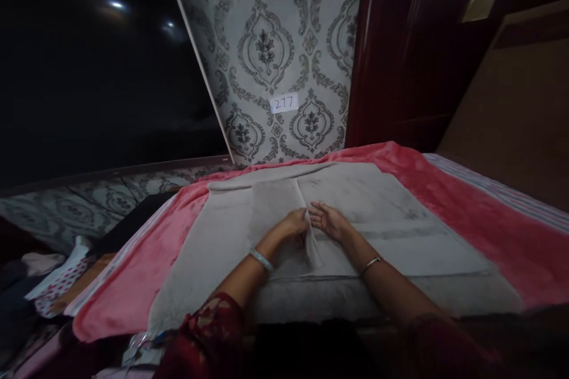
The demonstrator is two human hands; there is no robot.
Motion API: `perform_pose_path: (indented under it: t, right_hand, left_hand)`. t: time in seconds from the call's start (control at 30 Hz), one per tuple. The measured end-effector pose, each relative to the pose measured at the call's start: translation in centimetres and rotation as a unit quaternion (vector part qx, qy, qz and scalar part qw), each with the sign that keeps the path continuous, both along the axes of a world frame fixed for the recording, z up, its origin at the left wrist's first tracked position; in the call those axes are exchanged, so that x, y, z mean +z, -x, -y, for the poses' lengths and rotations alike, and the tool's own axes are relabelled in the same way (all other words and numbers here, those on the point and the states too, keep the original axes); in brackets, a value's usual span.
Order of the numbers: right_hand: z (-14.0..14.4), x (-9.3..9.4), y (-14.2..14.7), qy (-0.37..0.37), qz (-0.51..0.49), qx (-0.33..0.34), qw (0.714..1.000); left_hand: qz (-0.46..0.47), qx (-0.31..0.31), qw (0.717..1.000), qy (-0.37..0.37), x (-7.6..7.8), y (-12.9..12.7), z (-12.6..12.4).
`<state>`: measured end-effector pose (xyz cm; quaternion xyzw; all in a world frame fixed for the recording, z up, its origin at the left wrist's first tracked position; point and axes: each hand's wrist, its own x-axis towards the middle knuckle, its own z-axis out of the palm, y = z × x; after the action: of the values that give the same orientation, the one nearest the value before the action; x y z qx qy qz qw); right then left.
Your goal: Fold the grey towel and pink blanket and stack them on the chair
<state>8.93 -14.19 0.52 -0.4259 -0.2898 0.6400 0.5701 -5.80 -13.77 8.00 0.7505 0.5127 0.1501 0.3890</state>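
Note:
A light grey cloth [382,207] with a paler band across it lies spread on a larger grey plush layer [200,249]. Its left part is turned up, and the raised edge stands nearly upright in the middle. My left hand [296,223] closes on that edge from the left, fingertips partly hidden behind the fold. On the other side, my right hand [329,220] is open, palm turned toward the fold and fingertips close to it; whether they touch is unclear.
Beneath the grey layers is a pink blanket [128,278]. A dark screen [98,71] stands at the left, and a patterned wall [267,23] with a paper label [284,103] rises behind. A brown panel [520,106] leans at the right. Several clothes [57,278] lie at lower left.

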Motion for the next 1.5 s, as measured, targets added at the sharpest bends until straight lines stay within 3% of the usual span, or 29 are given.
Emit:
perform_pose_path:
  t: [0.13,0.2,0.33,0.4,0.5,0.57,0.7,0.83,0.97,1.1,1.33,1.5]
  right_hand:
    - [0.4,-0.2,0.0,-0.020,0.039,-0.003,0.999]
    - [0.4,-0.1,0.2,-0.024,0.072,-0.009,0.997]
    - [0.4,0.1,0.9,-0.018,0.170,-0.020,0.985]
    - [0.4,0.2,1.3,-0.019,0.230,-0.029,0.973]
    - [0.6,0.5,1.8,-0.034,0.312,-0.036,0.949]
    - [0.8,0.7,2.1,-0.042,0.352,-0.032,0.934]
    - [1.6,0.6,2.3,-0.044,0.399,-0.025,0.915]
    - [2.7,-0.2,2.1,-0.046,0.474,-0.035,0.879]
    - [2.7,-0.3,1.8,-0.039,0.506,-0.034,0.861]
    - [0.7,0.7,1.5,-0.028,0.524,-0.046,0.850]
    - [-5.8,3.3,1.2,0.016,0.550,-0.092,0.830]
    - [-7.9,3.4,1.7,0.010,0.566,-0.113,0.817]
  left_hand:
    - [0.080,-0.066,0.987,0.121,-2.8,1.1,0.8]
    - [0.130,-0.060,0.985,0.092,-3.1,2.8,0.1]
    - [0.145,0.083,0.979,-0.120,-2.8,7.6,-1.7]
    - [0.121,0.156,0.964,-0.177,-2.8,10.1,-2.1]
    - [0.077,0.230,0.957,-0.162,-3.3,13.2,-1.9]
    - [0.067,0.240,0.961,-0.120,-4.0,14.3,-1.4]
    - [0.072,0.243,0.964,-0.083,-5.1,14.9,-0.4]
    - [0.058,0.245,0.965,-0.072,-5.6,14.6,-0.3]
    - [0.103,0.234,0.965,-0.063,-6.2,14.4,-0.3]
    - [0.101,0.227,0.964,-0.089,-7.0,14.3,0.0]
    - [0.089,0.235,0.961,-0.113,-8.2,15.0,-0.3]
    - [0.087,0.224,0.961,-0.133,-9.1,15.6,-0.6]
